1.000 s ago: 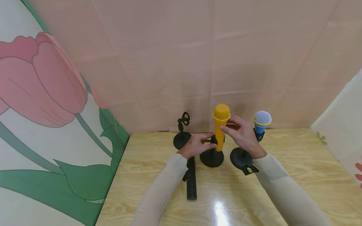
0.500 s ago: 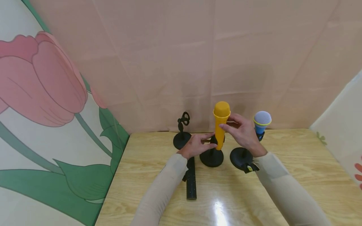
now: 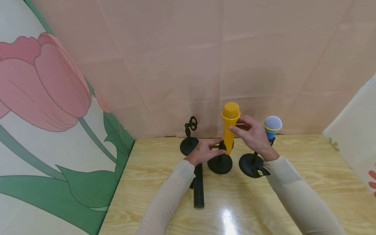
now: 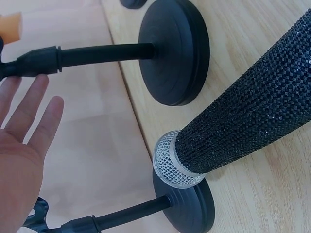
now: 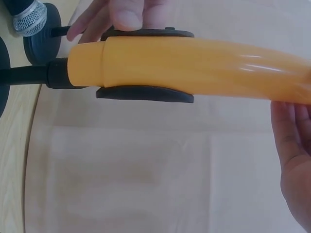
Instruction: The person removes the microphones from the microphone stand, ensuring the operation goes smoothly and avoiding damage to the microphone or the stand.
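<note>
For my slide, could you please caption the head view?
Right hand grips a yellow microphone in its stand's clip; left hand steadies it.

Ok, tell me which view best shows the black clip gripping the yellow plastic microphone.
The right wrist view: the black clip clasps the yellow plastic microphone above and below, close up, with the left hand fingers touching its upper side. In the head view the hands mostly hide the clip. The left wrist view shows it only at the frame edge.

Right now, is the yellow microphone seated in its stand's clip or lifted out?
Seated: the yellow microphone stands upright, its handle between the black clip arms, while the right hand grips it.
</note>
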Available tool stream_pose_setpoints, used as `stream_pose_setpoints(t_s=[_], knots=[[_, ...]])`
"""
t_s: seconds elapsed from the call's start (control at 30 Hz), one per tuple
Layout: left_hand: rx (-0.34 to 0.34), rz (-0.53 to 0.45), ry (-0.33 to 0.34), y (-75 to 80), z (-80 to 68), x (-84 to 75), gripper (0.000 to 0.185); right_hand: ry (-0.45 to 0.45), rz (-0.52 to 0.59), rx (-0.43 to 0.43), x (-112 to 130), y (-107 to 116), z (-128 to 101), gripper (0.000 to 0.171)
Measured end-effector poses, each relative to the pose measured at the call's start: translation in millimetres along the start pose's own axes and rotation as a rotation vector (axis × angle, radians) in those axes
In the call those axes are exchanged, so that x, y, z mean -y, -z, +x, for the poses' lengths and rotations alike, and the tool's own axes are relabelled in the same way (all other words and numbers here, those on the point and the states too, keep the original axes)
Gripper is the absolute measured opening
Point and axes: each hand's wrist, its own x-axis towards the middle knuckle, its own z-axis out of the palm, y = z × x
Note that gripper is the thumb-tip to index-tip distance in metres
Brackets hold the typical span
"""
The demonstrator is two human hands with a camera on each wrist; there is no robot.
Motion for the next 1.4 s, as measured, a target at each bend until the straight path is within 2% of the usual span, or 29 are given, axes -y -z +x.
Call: stream_pose_setpoints(t_s=[0.3,0.57,0.9,1.1,1.23,1.4], knots=[[0.014,-0.019,-0.028,-0.3,1.7,1.0,0.061,0.005,0.002,0.004,5,3,4,0.036],[0.013,-0.026,0.002,-0.1,2.0,-1.9,0.060,0.005,-0.009,0.019,12,8,8,0.036],[-0.013,-0.015,-0.024,-3.2,1.3,-0.3,0.057,0.056,0.018,-0.004,18,12,11,0.036],[-0.034,0.009,-0.001,-4.0,-0.6,-2.4,0.057,0.105,0.062,-0.016,25,16,15,0.034],[-0.058,0.007,0.005,-6.5,-1.2,-2.4,0.056,0.108,0.068,-0.020,29,20,14,0.034],[-0.079,0.027,-0.021,-10.2,-0.8,-1.9,0.055,0.104,0.059,-0.022,37,28,10,0.033]])
